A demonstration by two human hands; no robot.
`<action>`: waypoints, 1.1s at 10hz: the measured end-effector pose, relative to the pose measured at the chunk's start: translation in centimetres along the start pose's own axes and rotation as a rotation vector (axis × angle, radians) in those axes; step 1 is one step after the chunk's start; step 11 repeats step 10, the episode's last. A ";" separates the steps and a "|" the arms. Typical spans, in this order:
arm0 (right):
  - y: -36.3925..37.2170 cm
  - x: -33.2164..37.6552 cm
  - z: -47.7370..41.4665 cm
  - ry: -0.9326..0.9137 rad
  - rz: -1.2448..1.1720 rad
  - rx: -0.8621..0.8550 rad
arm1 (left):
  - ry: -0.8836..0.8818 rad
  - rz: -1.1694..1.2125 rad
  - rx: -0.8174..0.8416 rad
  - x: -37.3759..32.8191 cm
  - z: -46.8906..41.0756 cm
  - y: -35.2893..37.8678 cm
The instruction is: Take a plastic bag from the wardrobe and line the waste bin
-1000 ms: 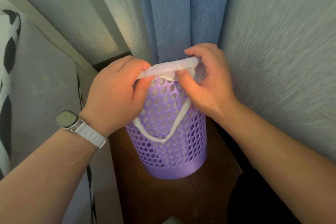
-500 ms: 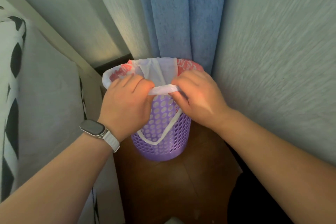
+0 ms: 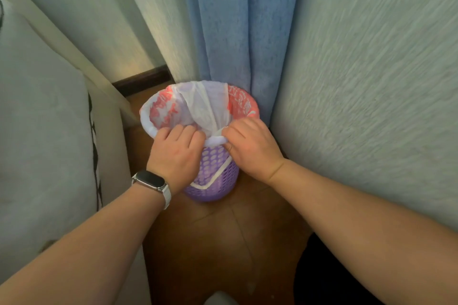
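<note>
A purple perforated waste bin [image 3: 216, 176] stands on the floor in the corner. A white plastic bag with red print [image 3: 198, 106] sits inside it, its edge folded over the far and left rim. My left hand [image 3: 174, 153] and my right hand [image 3: 249, 147] both pinch the bag's edge at the near rim, a short white strip stretched between them. One bag handle loop [image 3: 213, 178] hangs down the bin's front. A watch is on my left wrist.
A blue curtain [image 3: 238, 22] hangs right behind the bin. A textured wall [image 3: 371, 82] closes in on the right, a grey cushioned piece of furniture [image 3: 44, 131] on the left. Brown floor [image 3: 223, 242] lies in front of the bin.
The view has pulled up and back, so the bin's open mouth with the bag spread inside shows. Both hands have lowered the bag's edge onto the near rim.
</note>
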State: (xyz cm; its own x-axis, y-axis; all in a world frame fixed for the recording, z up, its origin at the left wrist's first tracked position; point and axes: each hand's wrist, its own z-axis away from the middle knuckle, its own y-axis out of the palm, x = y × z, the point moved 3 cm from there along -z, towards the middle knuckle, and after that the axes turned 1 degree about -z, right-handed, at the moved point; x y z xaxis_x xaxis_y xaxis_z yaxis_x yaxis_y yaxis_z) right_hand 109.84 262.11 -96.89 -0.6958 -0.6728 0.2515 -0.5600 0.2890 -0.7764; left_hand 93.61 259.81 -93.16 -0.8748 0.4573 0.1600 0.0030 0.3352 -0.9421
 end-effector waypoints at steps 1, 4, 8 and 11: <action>0.5 0.6 0.4 -0.044 0.010 0.061 | -0.003 -0.002 0.049 -0.1 0.9 0.8; 1.7 2.7 1.7 -0.207 0.015 0.183 | 0.078 -0.048 0.215 0.1 4.6 2.6; 2.4 2.8 2.8 -0.120 -0.003 0.499 | -0.091 0.128 0.341 -0.2 5.6 2.3; -2.6 5.9 0.9 0.090 0.000 0.530 | -0.281 0.225 0.469 -0.4 5.5 -2.7</action>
